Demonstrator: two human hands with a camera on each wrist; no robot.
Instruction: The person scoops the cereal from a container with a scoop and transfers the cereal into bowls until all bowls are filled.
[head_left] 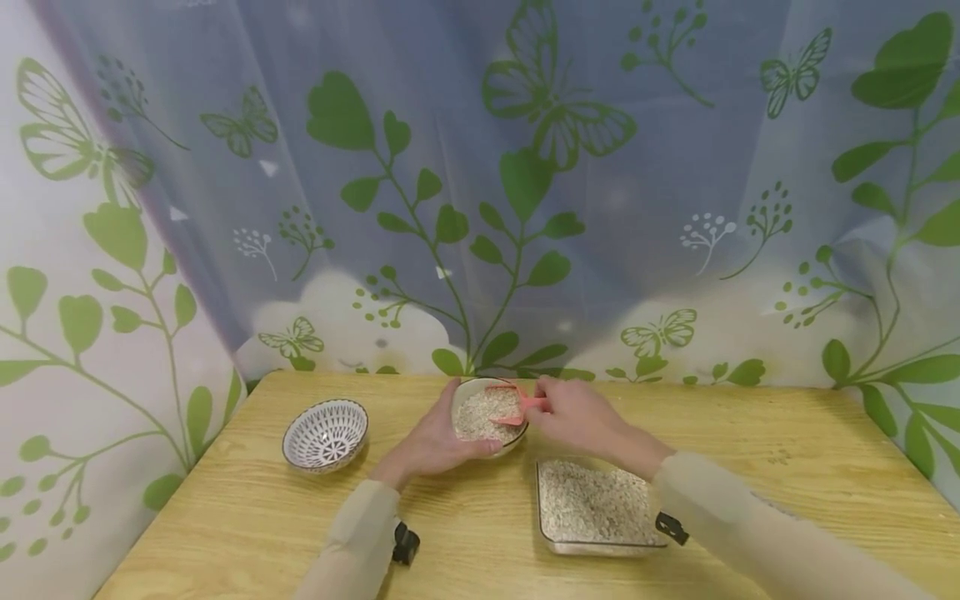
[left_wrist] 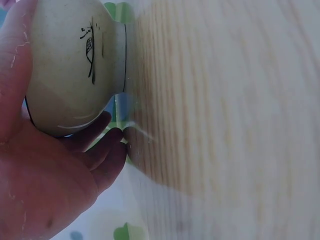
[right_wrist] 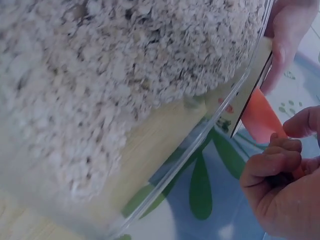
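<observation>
head view, bench: a wooden bench point(head_left: 750, 433) stands against a curtain printed with green leaves and butterflies point(head_left: 525, 167).
head view, cream bowl: the cream bowl point(head_left: 489, 413) sits near the middle of the bench's far edge, filled with oats.
head view, left hand: the left hand point(head_left: 435, 442) cups the bowl's near left side, its grip curled round the wall.
head view, right hand: the right hand point(head_left: 573, 417) pinches the handle of a pink scoop point(head_left: 513, 403) that lies over the oats in the bowl.
head view, glass dish: a glass dish point(head_left: 595, 508) of oats sits toward the near edge, just right of centre.
head view, patterned bowl: a patterned bowl point(head_left: 325, 434) stands toward the left edge, well apart from the hands.
left wrist view: the palm and fingers point(left_wrist: 100, 145) wrap the bowl's outer wall, which bears a dark mark.
right wrist view: the dish of oats fills the frame; curled fingers point(right_wrist: 275, 162) grip the scoop beside the bowl's rim.
</observation>
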